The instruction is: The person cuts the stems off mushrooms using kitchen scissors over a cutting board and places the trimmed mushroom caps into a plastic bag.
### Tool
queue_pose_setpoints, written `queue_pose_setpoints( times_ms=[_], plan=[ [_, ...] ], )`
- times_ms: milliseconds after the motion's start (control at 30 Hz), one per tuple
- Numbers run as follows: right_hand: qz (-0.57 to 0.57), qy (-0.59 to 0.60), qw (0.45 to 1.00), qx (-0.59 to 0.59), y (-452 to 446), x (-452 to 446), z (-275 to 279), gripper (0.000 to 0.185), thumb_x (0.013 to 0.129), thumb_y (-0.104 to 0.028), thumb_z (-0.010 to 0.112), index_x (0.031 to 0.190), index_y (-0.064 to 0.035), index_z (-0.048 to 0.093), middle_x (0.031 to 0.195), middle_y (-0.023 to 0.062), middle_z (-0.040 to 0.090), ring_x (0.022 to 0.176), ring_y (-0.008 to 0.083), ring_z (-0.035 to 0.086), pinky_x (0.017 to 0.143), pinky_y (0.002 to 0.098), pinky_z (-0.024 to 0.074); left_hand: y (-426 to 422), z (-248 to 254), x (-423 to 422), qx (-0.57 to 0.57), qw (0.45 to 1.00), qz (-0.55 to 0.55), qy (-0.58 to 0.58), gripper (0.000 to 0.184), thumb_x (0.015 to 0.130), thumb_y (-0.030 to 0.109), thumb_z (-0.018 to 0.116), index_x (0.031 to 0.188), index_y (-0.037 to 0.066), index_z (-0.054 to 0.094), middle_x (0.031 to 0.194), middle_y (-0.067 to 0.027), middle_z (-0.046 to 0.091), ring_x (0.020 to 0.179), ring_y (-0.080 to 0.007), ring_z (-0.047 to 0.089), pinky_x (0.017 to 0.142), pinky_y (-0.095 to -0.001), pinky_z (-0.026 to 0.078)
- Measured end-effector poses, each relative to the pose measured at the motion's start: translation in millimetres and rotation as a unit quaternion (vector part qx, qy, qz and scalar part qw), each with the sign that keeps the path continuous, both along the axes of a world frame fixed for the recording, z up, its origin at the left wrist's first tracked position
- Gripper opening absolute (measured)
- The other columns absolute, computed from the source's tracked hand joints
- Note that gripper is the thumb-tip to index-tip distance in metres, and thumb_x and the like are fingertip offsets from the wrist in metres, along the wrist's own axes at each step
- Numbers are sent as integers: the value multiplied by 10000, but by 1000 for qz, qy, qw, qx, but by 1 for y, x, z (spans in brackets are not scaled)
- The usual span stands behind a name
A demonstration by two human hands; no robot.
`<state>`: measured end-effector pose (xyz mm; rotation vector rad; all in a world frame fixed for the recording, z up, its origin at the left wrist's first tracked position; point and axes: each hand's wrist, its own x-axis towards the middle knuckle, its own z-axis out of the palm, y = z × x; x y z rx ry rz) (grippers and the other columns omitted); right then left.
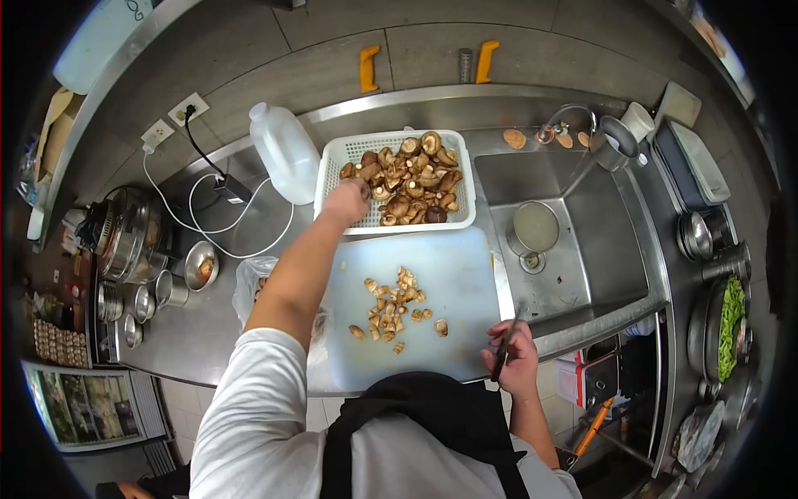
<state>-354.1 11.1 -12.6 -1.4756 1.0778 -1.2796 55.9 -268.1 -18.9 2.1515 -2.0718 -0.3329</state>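
Note:
My left hand (347, 202) reaches into the left side of a white plastic basket (395, 227), fingers curled around a mushroom that they mostly hide. Brown shiitake mushrooms (418, 177) fill much of the basket. In front of it lies a pale translucent cutting board (457, 274). Cut mushroom pieces (389, 314) are scattered over the board's middle, with one separate piece (441, 328) to their right. My right hand (515, 353) is closed on a knife (501, 358) at the board's right edge, with the blade pointing away from me.
Right of the board is a steel sink (615, 249) holding a round container (535, 226). A white jug (284, 154) stands left of the basket. A clear plastic bag (249, 287), a white cable (241, 254) and metal bowls (202, 266) occupy the left counter.

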Motion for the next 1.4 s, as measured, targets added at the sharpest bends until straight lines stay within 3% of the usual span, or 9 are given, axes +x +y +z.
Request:
queue_pose_setpoints(
  times_ms=[67,100,133,200,300,400,700,933,1400],
  plan=[
    [28,104,993,-45,-3,-2,-12,329,792,-25,870,951,-53,583,1140,102,576,942,161,615,827,290,513,10,15,0,41,997,38,56,197,950,163,635,1130,85,631,1129,-163,720,994,-349,749,881,-439,622],
    [35,109,993,40,-3,6,8,371,769,-11,872,871,-57,518,1135,109,561,915,157,583,805,272,499,23,23,-2,61,927,124,349,210,985,169,615,1173,76,595,1112,-155,722,946,-323,763,823,-411,639],
    [38,106,993,44,-7,14,9,371,769,-11,872,871,-57,518,1135,109,561,915,157,583,805,272,499,36,34,-5,72,767,199,606,226,1021,175,596,1216,67,559,1095,-146,724,898,-298,777,765,-383,656],
    [55,137,986,78,-14,30,11,398,751,-20,886,891,-50,515,1148,112,550,903,160,565,797,270,495,85,57,-15,85,574,117,806,216,1073,179,564,1231,43,508,1075,-147,718,879,-272,782,721,-339,665],
    [65,203,977,-13,-26,51,24,467,720,-56,894,947,-26,487,1096,168,531,973,288,569,824,352,509,151,72,-41,47,514,137,846,193,1072,185,600,1209,64,538,1082,-165,740,904,-349,787,703,-385,675],
    [44,305,950,-48,-30,55,50,453,731,-168,875,1007,-1,558,1100,191,558,1001,399,605,826,447,551,191,69,-49,31,483,147,862,221,1049,179,650,1185,58,524,1065,-140,719,881,-293,772,754,-382,660],
    [55,484,861,-141,-28,47,105,450,743,-264,831,1033,-10,600,1160,149,551,1121,357,563,905,450,532,234,60,-67,-52,586,174,790,225,1047,159,663,1201,68,526,1071,-122,729,859,-214,757,760,-347,646],
    [93,534,836,-84,-27,42,121,486,786,-330,812,1068,11,611,1152,159,561,1113,368,567,962,459,524,236,57,-77,-81,642,174,742,246,1064,181,662,1222,65,514,1026,-118,763,783,-170,726,734,-310,615],
    [138,619,772,-30,-24,36,134,476,866,-366,771,1094,16,602,1139,164,591,1082,372,614,940,455,563,239,43,-82,-110,726,118,669,264,1097,186,607,1281,47,479,1000,-94,727,791,-206,751,667,-264,537]
  ],
)
